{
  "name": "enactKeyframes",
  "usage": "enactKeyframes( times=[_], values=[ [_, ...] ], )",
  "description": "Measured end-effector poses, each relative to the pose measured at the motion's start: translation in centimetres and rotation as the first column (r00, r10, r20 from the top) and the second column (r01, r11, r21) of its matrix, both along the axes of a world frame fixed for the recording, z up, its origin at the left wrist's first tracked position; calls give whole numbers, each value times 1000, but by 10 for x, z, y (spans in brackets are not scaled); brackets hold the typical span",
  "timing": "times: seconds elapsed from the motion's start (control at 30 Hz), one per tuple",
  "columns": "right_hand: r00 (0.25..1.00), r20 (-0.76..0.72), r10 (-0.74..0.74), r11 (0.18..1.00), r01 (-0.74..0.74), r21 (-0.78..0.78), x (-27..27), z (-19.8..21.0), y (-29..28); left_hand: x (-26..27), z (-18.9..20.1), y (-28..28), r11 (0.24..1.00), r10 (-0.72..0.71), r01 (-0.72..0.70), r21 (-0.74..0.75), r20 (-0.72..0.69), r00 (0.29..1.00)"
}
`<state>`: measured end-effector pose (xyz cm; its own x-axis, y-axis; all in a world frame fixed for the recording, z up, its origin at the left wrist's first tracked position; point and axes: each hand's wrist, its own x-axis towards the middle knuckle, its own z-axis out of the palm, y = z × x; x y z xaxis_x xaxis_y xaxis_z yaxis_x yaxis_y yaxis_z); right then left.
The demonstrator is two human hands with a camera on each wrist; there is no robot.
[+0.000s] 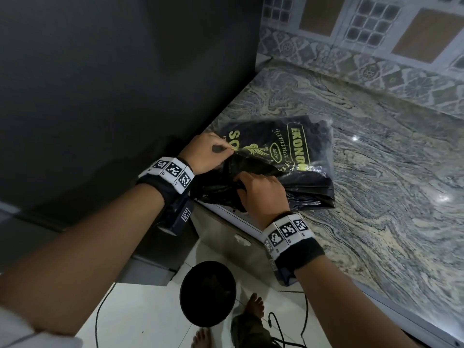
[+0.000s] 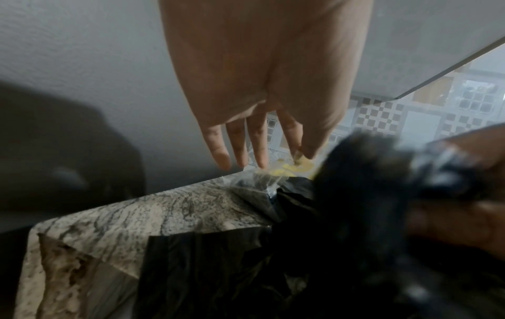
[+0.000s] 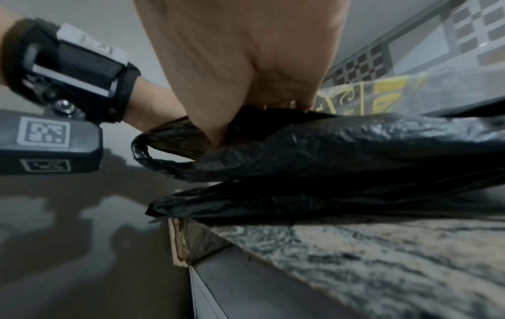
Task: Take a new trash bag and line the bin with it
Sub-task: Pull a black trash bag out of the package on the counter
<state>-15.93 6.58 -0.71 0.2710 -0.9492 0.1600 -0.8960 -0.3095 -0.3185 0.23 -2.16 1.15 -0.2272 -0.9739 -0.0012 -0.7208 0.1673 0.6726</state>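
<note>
Head view. Item: black trash bag [image 1: 241, 169], half drawn from its printed pack [image 1: 298, 146] on the marble counter [image 1: 376, 172], near edge. Right hand [image 1: 263, 192] fingers curled, gripping the bag; left hand [image 1: 208, 151] pinching the pack's clear mouth. Step: extraction. Next, likely: pull free, shake open. Bin [image 1: 208, 292] on floor below, unlined.

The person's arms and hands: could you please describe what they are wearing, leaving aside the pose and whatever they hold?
Both forearms are bare, with no gloves. The left hand and the right hand each have a black fabric wrist strap carrying a band of white blocks printed with black square markers. A dark camera unit bearing white marker tags hangs under the left wrist. A white sleeve edge shows.
</note>
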Motion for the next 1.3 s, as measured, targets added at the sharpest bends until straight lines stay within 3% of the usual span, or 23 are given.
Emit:
enactKeyframes(
  times=[0.13, 0.27, 0.37, 0.47, 0.57, 0.67, 0.83, 1.0, 1.1, 1.3],
  values=[
    [993, 117, -24, 999, 19, 42, -5, 16, 14, 12, 4, 19, 996, 38, -37, 77, -16, 999],
    [975, 212, -60, 996, 43, 83, -5, 26, 26, 35, 2, 65, 952, 248, -217, 215, -128, 960],
    [954, 283, -101, 991, 73, 109, -2, 27, 32, 42, -8, 102, 812, 425, -264, 520, -218, 879],
    [932, 340, -128, 985, 79, 152, 2, 31, 39, 39, -20, 123, 667, 484, -155, 729, -266, 834],
    [903, 399, -157, 981, 96, 168, 4, 37, 46, 33, -31, 131, 675, 511, -186, 714, -272, 815],
    [878, 444, -179, 981, 122, 152, 5, 43, 53, 31, -45, 133, 721, 461, -274, 636, -145, 875],
    [868, 471, -158, 987, 119, 110, 4, 53, 62, 35, -48, 146, 822, 267, -175, 542, -96, 959],
    [943, 293, -157, 987, 157, 22, -9, 62, 70, 42, -43, 161, 811, 290, -92, 578, -259, 921],
    [975, 161, -151, 987, 140, 80, -22, 76, 77, 44, -28, 173, 823, 372, -131, 553, -348, 861],
    [908, 414, -65, 974, -32, 223, -41, 88, 76, 40, 8, 198, 873, 434, -268, 408, -398, 808]
  ],
)
